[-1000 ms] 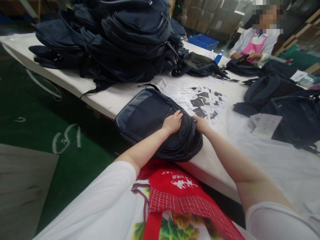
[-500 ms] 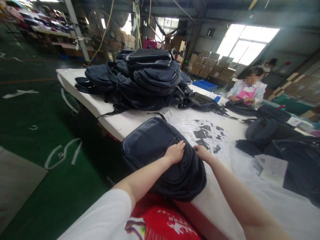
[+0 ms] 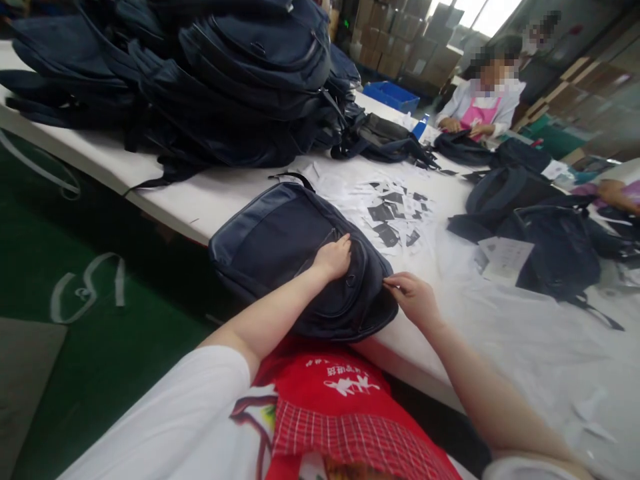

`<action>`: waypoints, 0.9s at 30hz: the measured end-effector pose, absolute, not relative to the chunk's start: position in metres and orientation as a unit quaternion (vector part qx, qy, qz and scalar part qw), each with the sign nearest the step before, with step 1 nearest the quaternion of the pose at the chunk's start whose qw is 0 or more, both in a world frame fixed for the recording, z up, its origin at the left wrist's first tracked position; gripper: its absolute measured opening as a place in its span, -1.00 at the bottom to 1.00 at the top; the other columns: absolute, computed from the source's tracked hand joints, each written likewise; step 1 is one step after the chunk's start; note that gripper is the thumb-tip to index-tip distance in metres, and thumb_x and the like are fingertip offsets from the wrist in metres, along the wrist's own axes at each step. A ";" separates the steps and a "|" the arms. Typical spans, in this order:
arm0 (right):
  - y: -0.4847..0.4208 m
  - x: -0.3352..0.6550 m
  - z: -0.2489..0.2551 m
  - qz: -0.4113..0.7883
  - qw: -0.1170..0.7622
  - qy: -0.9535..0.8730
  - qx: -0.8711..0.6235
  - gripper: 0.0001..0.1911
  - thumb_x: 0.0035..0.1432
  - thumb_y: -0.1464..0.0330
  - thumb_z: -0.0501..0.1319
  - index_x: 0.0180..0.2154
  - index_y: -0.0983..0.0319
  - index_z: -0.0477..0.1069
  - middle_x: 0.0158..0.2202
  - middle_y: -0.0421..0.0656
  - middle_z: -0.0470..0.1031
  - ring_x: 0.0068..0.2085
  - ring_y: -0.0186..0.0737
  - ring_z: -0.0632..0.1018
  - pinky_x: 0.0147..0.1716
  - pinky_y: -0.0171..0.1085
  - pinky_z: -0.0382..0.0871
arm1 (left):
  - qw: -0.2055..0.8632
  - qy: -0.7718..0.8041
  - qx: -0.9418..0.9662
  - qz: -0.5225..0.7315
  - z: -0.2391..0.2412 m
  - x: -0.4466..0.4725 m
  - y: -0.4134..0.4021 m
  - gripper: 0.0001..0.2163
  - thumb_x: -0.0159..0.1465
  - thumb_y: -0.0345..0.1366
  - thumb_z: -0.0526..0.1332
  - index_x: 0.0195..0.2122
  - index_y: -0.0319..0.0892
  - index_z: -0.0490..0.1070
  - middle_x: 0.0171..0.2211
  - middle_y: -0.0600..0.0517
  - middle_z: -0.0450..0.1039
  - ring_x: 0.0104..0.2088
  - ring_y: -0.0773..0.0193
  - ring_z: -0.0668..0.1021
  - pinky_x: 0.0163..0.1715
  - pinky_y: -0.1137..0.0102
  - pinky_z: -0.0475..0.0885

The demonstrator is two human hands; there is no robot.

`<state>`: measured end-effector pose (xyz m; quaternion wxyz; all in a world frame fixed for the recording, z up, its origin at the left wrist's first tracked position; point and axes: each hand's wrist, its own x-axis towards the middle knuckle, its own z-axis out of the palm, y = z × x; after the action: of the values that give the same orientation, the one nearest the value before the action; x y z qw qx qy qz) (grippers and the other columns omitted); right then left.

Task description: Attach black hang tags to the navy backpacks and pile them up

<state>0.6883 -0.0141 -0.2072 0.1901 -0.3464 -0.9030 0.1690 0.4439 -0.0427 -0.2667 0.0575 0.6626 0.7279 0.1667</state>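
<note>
While the bag (image 3: 270, 240) is laid across the near edge of the table (image 3: 200, 207), partly overhanging it, its front is steadied by the left hand (image 3: 334, 259), whose fingers are held close together at the curved pocket; whether any cloth is gripped beneath them cannot be told. At the bag's rounded end, the rim is met by the right hand (image 3: 413, 293), with thumb and fingertips pinched together; whether a zip pull or only cloth is caught there is too small to be made out. For this handling to be done well, it is judged, firm pressure should be applied by the left palm, since the bag could be slid or tipped over the edge. Any tug should be made along the rim rather than across it, so that the cloth is not puckered. The slips (image 3: 385, 212), spread beyond the bag and back from the near edge, should be left unbrushed
</note>
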 end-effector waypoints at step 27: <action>-0.104 0.710 -0.228 0.120 0.223 -0.848 -0.466 -0.76 0.27 0.24 0.13 -0.28 0.19 0.52 -0.33 -0.10 0.48 -0.39 -0.24 0.47 -0.34 -0.23 0.38 | 0.116 0.586 0.786 0.161 -0.259 0.512 -0.036 -0.50 0.31 0.13 0.00 0.07 -0.08 0.40 0.25 -0.06 0.22 -0.02 0.09 0.54 -0.08 0.29 0.44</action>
<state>0.7104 -0.1045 -0.2283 0.2235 -0.4658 -0.8477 0.1203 0.5123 -0.0364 -0.2587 0.1161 0.7857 0.5860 0.1609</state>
